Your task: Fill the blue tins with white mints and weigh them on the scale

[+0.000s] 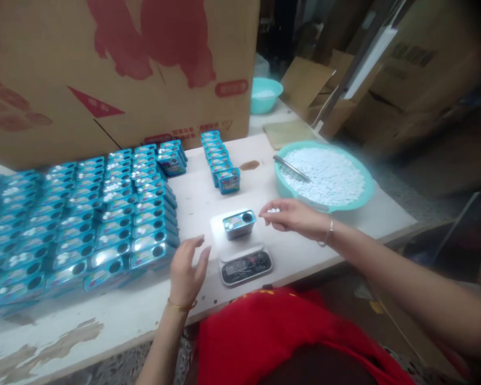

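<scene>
A small blue tin [239, 223] with a round hole in its lid sits on a little digital scale [242, 262] on the white table [208, 198]. My right hand [291, 216] hovers just right of the tin, its fingers pinched on a few small white tablets. My left hand [186, 270] hangs open to the left of the scale, touching nothing. A teal basin [324, 179] full of white tablets, with a metal scoop [291, 168] lying in it, stands behind my right hand.
Several rows of blue tins [84, 219] fill the table's left side; a shorter row [220, 160] stands behind the scale. A large cardboard box [116, 69] walls the back. A second teal bowl [264, 95] and more cartons are at the far right.
</scene>
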Demonstrator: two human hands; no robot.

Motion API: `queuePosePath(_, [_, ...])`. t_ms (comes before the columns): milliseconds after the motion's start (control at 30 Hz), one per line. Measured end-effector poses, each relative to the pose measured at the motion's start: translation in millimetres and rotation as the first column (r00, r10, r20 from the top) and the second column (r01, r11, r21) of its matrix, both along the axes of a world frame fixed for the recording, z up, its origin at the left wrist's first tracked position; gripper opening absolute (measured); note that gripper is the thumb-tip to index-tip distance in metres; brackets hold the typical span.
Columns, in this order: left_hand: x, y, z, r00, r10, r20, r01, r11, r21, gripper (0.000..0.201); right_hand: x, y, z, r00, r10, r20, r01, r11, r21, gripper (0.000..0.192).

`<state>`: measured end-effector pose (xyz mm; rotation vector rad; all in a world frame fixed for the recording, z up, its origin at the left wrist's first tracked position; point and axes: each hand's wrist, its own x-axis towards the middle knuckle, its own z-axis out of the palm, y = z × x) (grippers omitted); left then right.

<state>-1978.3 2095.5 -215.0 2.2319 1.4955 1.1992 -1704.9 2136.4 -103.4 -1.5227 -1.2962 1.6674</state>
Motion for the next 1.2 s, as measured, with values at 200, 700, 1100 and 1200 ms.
queuePosePath(200, [25.5,14.0,14.8,0.982,-0.052,-0.182,0.085,0.981,0.177,0.044,-25.8,35.7,18.3,0.828,0.263,0.496,-0.351,0.932,0.092,0.009])
queuePosePath(700, [61.6,28.3,21.2,0.957,-0.105,-0.27,0.158,0.97,0.184,0.041,-25.8,38.1,10.1,0.718,0.326,0.614,-0.518,0.841,0.158,0.017])
queuePosePath(1100, [39.9,24.2,21.7,0.998,-0.05,-0.043,0.058,0.973,0.223,0.035,-11.5,32.1,11.9,0.968,0.218,0.124,-0.225,0.974,0.04,0.011])
queuePosePath(1200, [28.2,19.6,16.0,0.999,-0.013,-0.04,0.022,0.977,0.214,0.032,5.6,20.3,1.1,0.993,0.051,-0.11,-0.06,0.995,-0.074,0.015])
